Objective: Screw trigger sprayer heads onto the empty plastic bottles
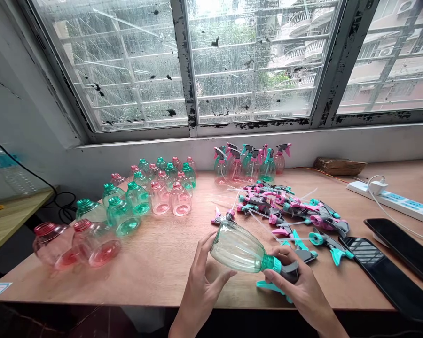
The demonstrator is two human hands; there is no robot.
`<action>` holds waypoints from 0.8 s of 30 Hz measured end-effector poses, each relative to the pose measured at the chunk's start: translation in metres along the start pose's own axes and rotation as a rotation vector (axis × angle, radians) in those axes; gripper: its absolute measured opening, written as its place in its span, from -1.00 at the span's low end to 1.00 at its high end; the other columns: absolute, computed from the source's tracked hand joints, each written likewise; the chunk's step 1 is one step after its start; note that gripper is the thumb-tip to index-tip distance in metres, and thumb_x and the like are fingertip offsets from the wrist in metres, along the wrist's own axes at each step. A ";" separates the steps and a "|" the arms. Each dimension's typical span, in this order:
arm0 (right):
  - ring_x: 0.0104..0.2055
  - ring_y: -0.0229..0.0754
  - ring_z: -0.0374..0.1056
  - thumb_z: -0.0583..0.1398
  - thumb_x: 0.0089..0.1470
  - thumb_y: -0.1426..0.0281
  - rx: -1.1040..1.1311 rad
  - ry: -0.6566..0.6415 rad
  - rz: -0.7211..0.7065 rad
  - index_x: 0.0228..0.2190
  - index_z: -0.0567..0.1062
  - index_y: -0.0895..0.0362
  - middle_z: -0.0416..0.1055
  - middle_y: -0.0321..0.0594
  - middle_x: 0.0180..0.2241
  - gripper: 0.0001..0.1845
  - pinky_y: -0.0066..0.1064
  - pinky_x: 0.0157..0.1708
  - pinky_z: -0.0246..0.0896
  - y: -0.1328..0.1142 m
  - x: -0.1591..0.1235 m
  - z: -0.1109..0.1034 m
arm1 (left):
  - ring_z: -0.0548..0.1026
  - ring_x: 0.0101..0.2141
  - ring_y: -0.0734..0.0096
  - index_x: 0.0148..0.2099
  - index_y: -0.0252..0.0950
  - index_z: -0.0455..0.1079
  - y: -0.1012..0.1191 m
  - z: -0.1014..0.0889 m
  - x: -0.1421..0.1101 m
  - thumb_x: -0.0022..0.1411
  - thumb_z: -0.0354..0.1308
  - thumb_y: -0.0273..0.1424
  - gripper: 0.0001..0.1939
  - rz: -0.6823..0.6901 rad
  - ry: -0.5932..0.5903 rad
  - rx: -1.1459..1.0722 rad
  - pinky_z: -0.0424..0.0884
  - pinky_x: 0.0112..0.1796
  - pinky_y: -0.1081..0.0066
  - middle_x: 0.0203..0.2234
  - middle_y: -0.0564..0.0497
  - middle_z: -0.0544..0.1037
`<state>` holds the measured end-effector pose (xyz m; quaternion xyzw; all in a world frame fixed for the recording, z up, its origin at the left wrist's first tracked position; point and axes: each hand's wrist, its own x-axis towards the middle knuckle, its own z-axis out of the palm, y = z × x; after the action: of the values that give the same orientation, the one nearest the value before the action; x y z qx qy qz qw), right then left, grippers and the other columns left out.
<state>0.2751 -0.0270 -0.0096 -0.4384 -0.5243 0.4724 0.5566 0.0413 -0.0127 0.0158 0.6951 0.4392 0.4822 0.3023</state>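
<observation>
I hold a clear green spray bottle (238,248) on its side just above the front edge of the wooden table (162,263). My left hand (201,280) cups the bottle's body from below. My right hand (296,286) grips the grey and teal trigger head (285,271) at the bottle's neck. A pile of loose pink and teal trigger heads with long dip tubes (289,211) lies just beyond my right hand.
Several open pink and green bottles (141,197) stand and lie at the left. Several capped bottles (250,164) stand at the back by the wall under the window. Two dark phones (391,263) and a power strip (395,199) are at the right.
</observation>
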 end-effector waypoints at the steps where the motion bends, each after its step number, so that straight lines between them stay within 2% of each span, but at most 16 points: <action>1: -0.39 -0.20 0.39 0.39 0.08 0.18 -0.003 0.003 0.001 -0.20 0.44 -0.01 0.48 -0.38 -0.42 -0.68 -0.49 -0.39 0.38 -0.001 0.000 0.000 | 0.24 0.29 0.09 0.33 0.09 0.15 0.001 0.000 0.000 0.27 0.32 -0.21 -0.34 -0.006 -0.006 -0.003 0.13 0.29 0.12 0.25 0.02 0.32; 7: -0.40 -0.22 0.39 0.40 0.06 0.19 -0.007 0.009 -0.002 -0.22 0.46 -0.03 0.49 -0.41 -0.43 -0.70 -0.52 -0.40 0.39 -0.001 0.000 0.000 | 0.20 0.32 0.08 0.36 0.08 0.10 0.001 0.001 -0.001 0.30 0.28 -0.16 -0.33 -0.045 -0.031 -0.025 0.10 0.30 0.09 0.30 -0.02 0.27; 16: -0.39 -0.20 0.40 0.41 0.03 0.18 0.031 0.037 0.003 -0.22 0.48 0.00 0.50 -0.37 -0.43 -0.67 -0.50 -0.40 0.41 -0.002 0.000 0.003 | 0.22 0.30 0.15 0.33 0.12 0.13 -0.003 0.001 0.000 0.32 0.28 -0.23 -0.38 0.008 0.002 0.009 0.11 0.31 0.12 0.26 0.04 0.30; 22: -0.43 -0.23 0.38 0.42 0.01 0.18 0.011 0.057 -0.015 -0.25 0.49 0.02 0.49 -0.38 -0.42 -0.67 -0.52 -0.44 0.40 -0.007 -0.001 0.005 | 0.22 0.30 0.08 0.34 0.10 0.12 0.002 0.001 -0.001 0.23 0.35 -0.18 -0.29 -0.020 -0.013 -0.011 0.12 0.30 0.10 0.28 0.02 0.29; 24: -0.43 -0.23 0.37 0.42 0.01 0.18 0.006 0.059 -0.013 -0.24 0.49 0.02 0.48 -0.38 -0.43 -0.67 -0.52 -0.45 0.40 -0.007 -0.001 0.005 | 0.23 0.30 0.07 0.34 0.09 0.13 0.002 0.001 -0.001 0.27 0.32 -0.18 -0.32 -0.038 -0.003 -0.021 0.12 0.30 0.09 0.27 0.01 0.31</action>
<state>0.2705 -0.0287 -0.0029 -0.4471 -0.5092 0.4572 0.5760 0.0426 -0.0150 0.0168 0.6842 0.4467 0.4800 0.3192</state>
